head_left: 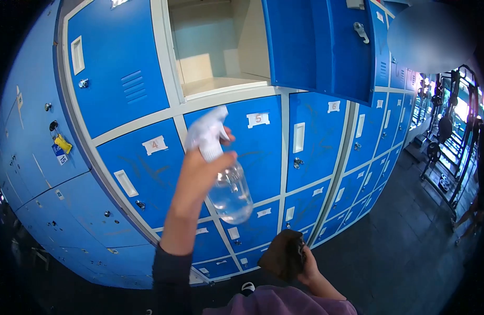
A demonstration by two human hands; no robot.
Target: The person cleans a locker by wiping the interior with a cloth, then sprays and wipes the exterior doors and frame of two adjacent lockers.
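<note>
The left hand [197, 170] curls its fingers round the bottle [231, 198] in front of locker 5 [265, 157]; whether they squeeze its trigger is unclear. The right hand's [310, 268] fingers grasp the cloth [276, 255], lower down. Good handling calls for a firm neck hold, bottle near upright, cloth clear of the spray.
</note>
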